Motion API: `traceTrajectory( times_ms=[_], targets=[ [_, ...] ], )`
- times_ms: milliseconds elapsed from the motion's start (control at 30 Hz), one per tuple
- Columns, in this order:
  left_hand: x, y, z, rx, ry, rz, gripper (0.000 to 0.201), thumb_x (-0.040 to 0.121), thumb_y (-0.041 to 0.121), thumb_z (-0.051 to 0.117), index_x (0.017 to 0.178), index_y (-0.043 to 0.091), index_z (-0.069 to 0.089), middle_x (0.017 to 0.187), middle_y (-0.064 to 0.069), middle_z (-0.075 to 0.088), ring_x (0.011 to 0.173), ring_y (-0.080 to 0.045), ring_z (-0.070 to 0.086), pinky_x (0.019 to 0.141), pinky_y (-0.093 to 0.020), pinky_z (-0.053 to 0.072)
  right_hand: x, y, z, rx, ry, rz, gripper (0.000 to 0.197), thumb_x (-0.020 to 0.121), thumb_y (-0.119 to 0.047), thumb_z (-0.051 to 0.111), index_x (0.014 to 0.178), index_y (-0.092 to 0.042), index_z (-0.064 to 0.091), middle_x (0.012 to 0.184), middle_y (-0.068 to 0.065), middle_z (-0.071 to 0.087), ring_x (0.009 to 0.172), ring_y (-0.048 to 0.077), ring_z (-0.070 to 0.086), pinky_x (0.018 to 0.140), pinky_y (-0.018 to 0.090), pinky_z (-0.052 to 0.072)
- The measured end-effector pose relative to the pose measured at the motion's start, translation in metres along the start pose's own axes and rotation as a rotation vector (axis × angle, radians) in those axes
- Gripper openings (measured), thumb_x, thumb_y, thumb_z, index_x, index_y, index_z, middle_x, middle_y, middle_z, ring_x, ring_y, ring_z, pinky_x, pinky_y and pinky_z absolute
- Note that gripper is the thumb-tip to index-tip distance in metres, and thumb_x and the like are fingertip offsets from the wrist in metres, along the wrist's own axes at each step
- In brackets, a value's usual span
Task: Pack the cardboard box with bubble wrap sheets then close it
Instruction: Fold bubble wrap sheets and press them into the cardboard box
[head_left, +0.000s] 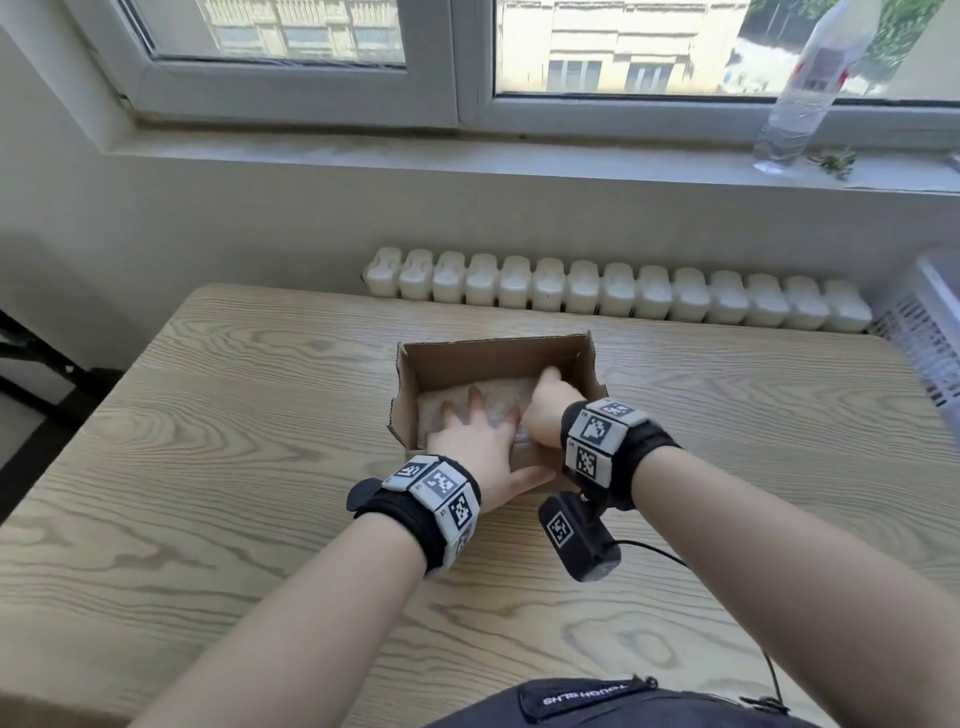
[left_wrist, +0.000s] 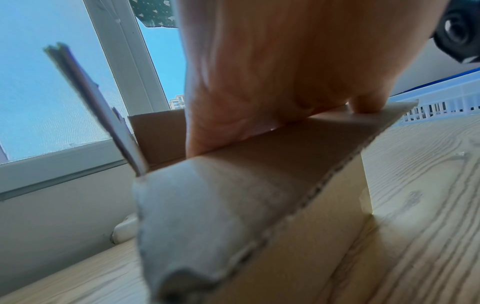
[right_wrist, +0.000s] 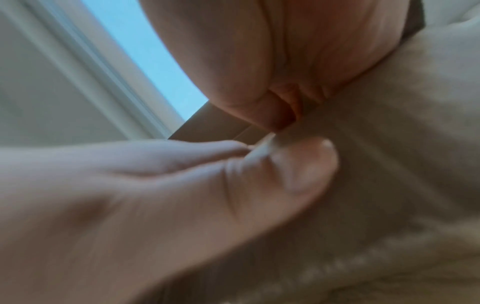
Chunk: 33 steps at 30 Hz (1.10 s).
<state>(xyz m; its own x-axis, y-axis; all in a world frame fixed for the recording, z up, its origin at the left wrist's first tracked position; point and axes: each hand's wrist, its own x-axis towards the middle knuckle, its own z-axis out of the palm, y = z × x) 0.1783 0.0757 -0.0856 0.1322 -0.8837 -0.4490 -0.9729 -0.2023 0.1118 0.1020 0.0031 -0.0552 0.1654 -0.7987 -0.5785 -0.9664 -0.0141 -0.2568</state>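
An open cardboard box (head_left: 488, 358) stands in the middle of the wooden table (head_left: 208, 467), its flaps up. A bubble wrap sheet (head_left: 498, 395) lies inside it. My left hand (head_left: 478, 431) presses flat on the wrap with spread, straight fingers, and its thumb lies over the near flap. My right hand (head_left: 545, 410) reaches into the box's right side and pushes down by the right wall; its fingertips are hidden. The left wrist view shows the left palm (left_wrist: 259, 82) over the near flap (left_wrist: 285, 164). The right wrist view is blurred, showing the right palm (right_wrist: 233, 51).
A white radiator (head_left: 618, 291) runs behind the table under the window sill. A plastic bottle (head_left: 810, 88) stands on the sill at the right. A white slatted basket (head_left: 930, 332) sits at the table's right edge. A black wrist camera (head_left: 579, 535) hangs below my right wrist.
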Motion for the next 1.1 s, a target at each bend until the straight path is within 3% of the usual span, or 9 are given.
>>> traceTrajectory(
  times_ms=[167, 233, 467, 700, 767, 900, 967, 1033, 1100],
  targets=[
    [0.001, 0.001, -0.002, 0.006, -0.016, -0.007, 0.092, 0.075, 0.081, 0.036, 0.149, 0.037, 0.003, 0.159, -0.014, -0.011, 0.143, -0.047, 0.001, 0.108, -0.059, 0.028, 0.014, 0.004, 0.003, -0.066, -0.14, -0.015, 0.037, 0.099, -0.016, 0.042, 0.132, -0.001, 0.048, 0.136, 0.014, 0.051, 0.126, 0.031, 0.05, 0.103, 0.037, 0.041],
    [0.001, 0.0, -0.003, 0.003, -0.022, -0.009, 0.091, 0.075, 0.079, 0.036, 0.149, 0.036, 0.005, 0.159, -0.014, -0.011, 0.143, -0.047, 0.0, 0.108, -0.061, 0.029, 0.016, 0.008, 0.001, -0.112, -0.083, -0.052, 0.036, 0.098, -0.017, 0.044, 0.129, -0.002, 0.052, 0.134, 0.013, 0.054, 0.123, 0.029, 0.053, 0.1, 0.035, 0.043],
    [0.0, 0.0, 0.0, 0.011, -0.001, 0.0, 0.088, 0.077, 0.077, 0.036, 0.148, 0.035, 0.008, 0.159, -0.015, -0.009, 0.142, -0.048, 0.001, 0.107, -0.06, 0.031, -0.002, 0.009, -0.022, 0.084, -0.03, -0.142, 0.036, 0.094, -0.011, 0.043, 0.124, 0.005, 0.054, 0.13, 0.022, 0.054, 0.122, 0.035, 0.051, 0.077, 0.024, 0.032],
    [0.0, 0.0, -0.002, 0.031, -0.009, 0.005, 0.088, 0.077, 0.077, 0.037, 0.149, 0.034, 0.01, 0.159, -0.014, -0.008, 0.142, -0.048, 0.002, 0.108, -0.058, 0.031, 0.013, 0.014, -0.028, 0.195, -0.125, -0.143, 0.04, 0.097, -0.016, 0.041, 0.132, 0.003, 0.049, 0.117, 0.012, 0.06, 0.128, 0.031, 0.048, 0.058, 0.021, 0.034],
    [0.001, 0.0, -0.002, 0.029, -0.014, 0.003, 0.088, 0.077, 0.077, 0.037, 0.149, 0.034, 0.01, 0.159, -0.014, -0.008, 0.142, -0.048, 0.002, 0.108, -0.057, 0.031, 0.013, 0.014, -0.032, 0.253, -0.155, -0.139, 0.039, 0.097, -0.015, 0.042, 0.131, 0.002, 0.05, 0.121, 0.012, 0.06, 0.129, 0.032, 0.047, 0.06, 0.016, 0.034],
    [0.001, 0.0, -0.001, 0.041, -0.004, -0.011, 0.088, 0.077, 0.078, 0.038, 0.149, 0.034, 0.01, 0.159, -0.014, -0.009, 0.143, -0.048, 0.002, 0.107, -0.058, 0.03, -0.007, 0.006, -0.039, 0.157, -0.155, -0.137, 0.018, 0.097, -0.01, 0.043, 0.107, -0.013, 0.058, 0.076, 0.0, 0.05, 0.122, 0.029, 0.053, 0.07, 0.027, 0.042],
    [0.002, 0.0, -0.001, 0.036, -0.006, -0.01, 0.088, 0.077, 0.077, 0.038, 0.148, 0.034, 0.011, 0.159, -0.013, -0.009, 0.143, -0.048, 0.002, 0.107, -0.061, 0.03, -0.016, 0.005, -0.034, 0.104, -0.115, -0.205, 0.03, 0.097, -0.01, 0.043, 0.122, 0.0, 0.055, 0.073, 0.001, 0.047, 0.101, 0.028, 0.059, 0.073, 0.028, 0.044],
    [0.001, 0.0, 0.001, 0.037, -0.006, -0.009, 0.087, 0.076, 0.077, 0.039, 0.148, 0.034, 0.012, 0.16, -0.013, -0.01, 0.143, -0.048, 0.002, 0.107, -0.062, 0.029, -0.015, 0.005, -0.031, 0.153, -0.136, -0.172, 0.03, 0.098, -0.019, 0.042, 0.116, 0.002, 0.054, 0.068, 0.001, 0.041, 0.071, 0.02, 0.051, 0.064, 0.028, 0.04],
    [0.0, 0.0, 0.002, 0.037, 0.01, -0.004, 0.087, 0.076, 0.077, 0.039, 0.147, 0.034, 0.014, 0.16, -0.013, -0.009, 0.143, -0.047, 0.002, 0.108, -0.061, 0.028, -0.015, 0.005, -0.029, 0.235, -0.151, -0.108, 0.029, 0.099, -0.024, 0.038, 0.114, -0.003, 0.052, 0.088, 0.01, 0.055, 0.08, 0.021, 0.056, 0.079, 0.031, 0.043]
  ],
)
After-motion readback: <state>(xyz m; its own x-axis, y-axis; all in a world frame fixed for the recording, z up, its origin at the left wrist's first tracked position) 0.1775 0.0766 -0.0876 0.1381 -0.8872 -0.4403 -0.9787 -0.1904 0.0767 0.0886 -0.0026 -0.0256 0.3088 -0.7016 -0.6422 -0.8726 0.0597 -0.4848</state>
